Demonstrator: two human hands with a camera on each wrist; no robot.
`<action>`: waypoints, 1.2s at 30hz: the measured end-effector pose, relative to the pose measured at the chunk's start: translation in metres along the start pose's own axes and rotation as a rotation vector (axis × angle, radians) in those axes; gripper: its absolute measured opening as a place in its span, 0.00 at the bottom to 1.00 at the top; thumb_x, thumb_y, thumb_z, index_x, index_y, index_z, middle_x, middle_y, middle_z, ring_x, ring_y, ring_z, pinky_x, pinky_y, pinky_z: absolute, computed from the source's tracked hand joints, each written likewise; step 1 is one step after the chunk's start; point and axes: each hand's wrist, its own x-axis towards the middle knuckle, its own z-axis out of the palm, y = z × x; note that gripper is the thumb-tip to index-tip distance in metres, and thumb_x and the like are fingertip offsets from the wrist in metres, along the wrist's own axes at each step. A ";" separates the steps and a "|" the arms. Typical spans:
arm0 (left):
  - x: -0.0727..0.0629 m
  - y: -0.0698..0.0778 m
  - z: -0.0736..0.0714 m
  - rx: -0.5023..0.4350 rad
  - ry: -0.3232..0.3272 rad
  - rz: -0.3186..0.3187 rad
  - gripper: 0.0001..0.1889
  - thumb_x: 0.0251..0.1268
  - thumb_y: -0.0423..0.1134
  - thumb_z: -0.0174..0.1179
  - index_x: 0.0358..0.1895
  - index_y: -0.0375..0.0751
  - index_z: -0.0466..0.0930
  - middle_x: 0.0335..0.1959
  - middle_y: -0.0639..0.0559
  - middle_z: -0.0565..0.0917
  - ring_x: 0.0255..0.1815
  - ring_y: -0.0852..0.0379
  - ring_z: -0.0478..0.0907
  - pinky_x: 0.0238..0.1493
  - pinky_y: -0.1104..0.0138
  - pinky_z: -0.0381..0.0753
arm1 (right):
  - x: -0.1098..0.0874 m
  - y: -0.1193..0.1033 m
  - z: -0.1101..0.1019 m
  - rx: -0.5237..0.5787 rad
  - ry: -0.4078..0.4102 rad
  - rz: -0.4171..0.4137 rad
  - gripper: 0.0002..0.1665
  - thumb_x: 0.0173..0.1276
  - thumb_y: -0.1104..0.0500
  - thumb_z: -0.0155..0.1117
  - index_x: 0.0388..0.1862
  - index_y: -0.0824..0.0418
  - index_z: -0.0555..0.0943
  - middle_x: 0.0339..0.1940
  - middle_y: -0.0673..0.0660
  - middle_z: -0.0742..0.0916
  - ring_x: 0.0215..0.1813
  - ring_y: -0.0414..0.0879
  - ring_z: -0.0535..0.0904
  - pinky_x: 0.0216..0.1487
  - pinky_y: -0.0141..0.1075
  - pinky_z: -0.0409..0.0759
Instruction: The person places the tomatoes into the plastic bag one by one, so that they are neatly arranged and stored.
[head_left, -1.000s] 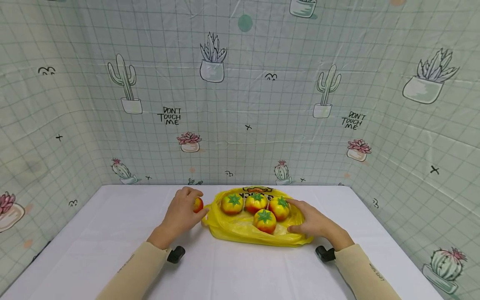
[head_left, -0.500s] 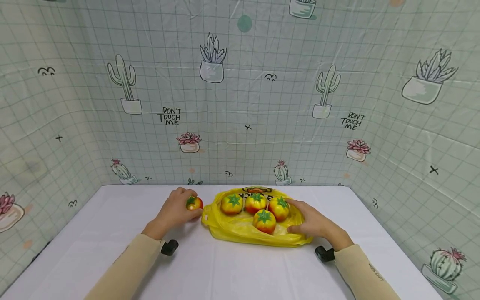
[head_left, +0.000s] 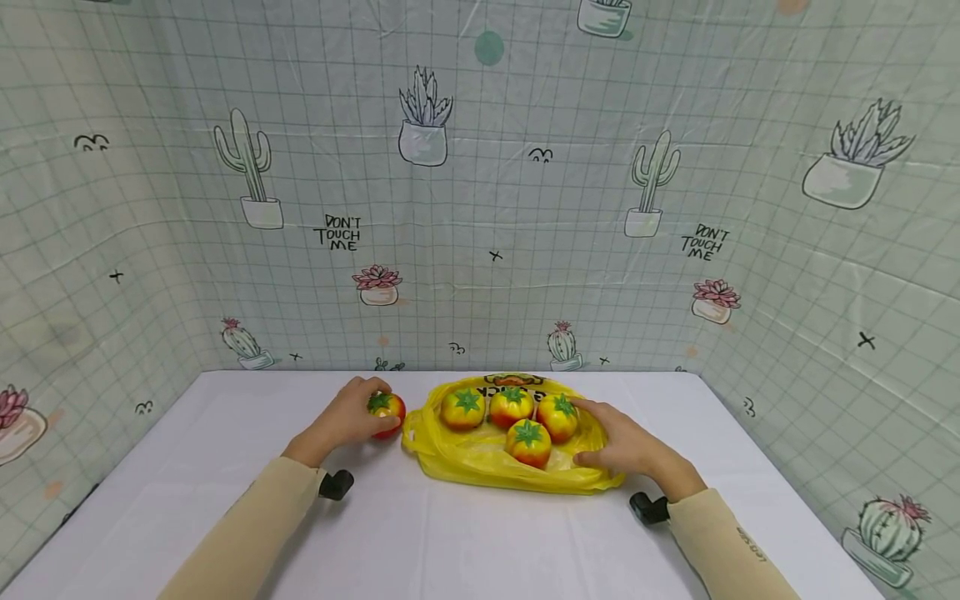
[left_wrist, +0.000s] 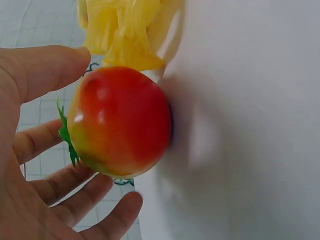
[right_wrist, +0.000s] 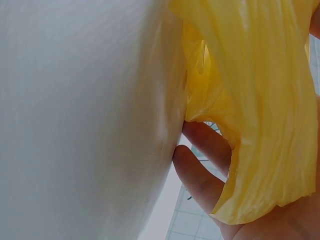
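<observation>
A red-and-yellow tomato (head_left: 385, 417) with a green star-shaped top stands on the table left of a yellow plastic bag (head_left: 480, 472). My left hand (head_left: 351, 417) is around it from the left. In the left wrist view the thumb is slightly apart from the tomato (left_wrist: 122, 122), and the fingers spread behind it. My right hand (head_left: 628, 440) rests at the bag's right end, thumb and fingers wide apart, fingertips beside a tomato (head_left: 557, 417). Yellow plastic (right_wrist: 270, 100) covers part of that hand in the right wrist view; two fingertips reach the table.
Several tomatoes (head_left: 529, 443) sit on the spread bag. The bag's handle loop (head_left: 411, 433) points toward the left tomato. The table (head_left: 465, 550) has a white cover and ends at a wall covering (head_left: 487, 292) with cactus prints.
My left hand has moved left, away from the bag, with the tomato, which now sits lower and shows its green top. The right hand and the bag have stayed in place.
</observation>
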 end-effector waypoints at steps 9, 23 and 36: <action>0.001 -0.002 0.003 -0.026 0.002 -0.012 0.26 0.54 0.42 0.69 0.56 0.40 0.74 0.52 0.39 0.72 0.49 0.45 0.71 0.56 0.49 0.73 | 0.001 -0.003 -0.001 0.005 -0.008 0.007 0.53 0.50 0.45 0.74 0.73 0.51 0.61 0.70 0.62 0.68 0.70 0.63 0.61 0.64 0.64 0.58; 0.001 -0.003 0.006 -0.033 0.025 0.000 0.25 0.54 0.42 0.68 0.55 0.40 0.74 0.52 0.39 0.71 0.49 0.45 0.71 0.56 0.48 0.73 | 0.000 -0.003 -0.001 0.002 -0.007 0.004 0.53 0.50 0.45 0.74 0.73 0.51 0.61 0.70 0.63 0.68 0.69 0.63 0.62 0.64 0.64 0.58; -0.002 -0.001 0.009 -0.046 0.071 0.022 0.24 0.53 0.41 0.68 0.54 0.39 0.75 0.50 0.39 0.72 0.48 0.44 0.71 0.56 0.49 0.73 | 0.001 -0.002 0.000 0.006 -0.007 0.010 0.53 0.50 0.45 0.74 0.73 0.51 0.61 0.70 0.62 0.68 0.69 0.63 0.62 0.64 0.64 0.58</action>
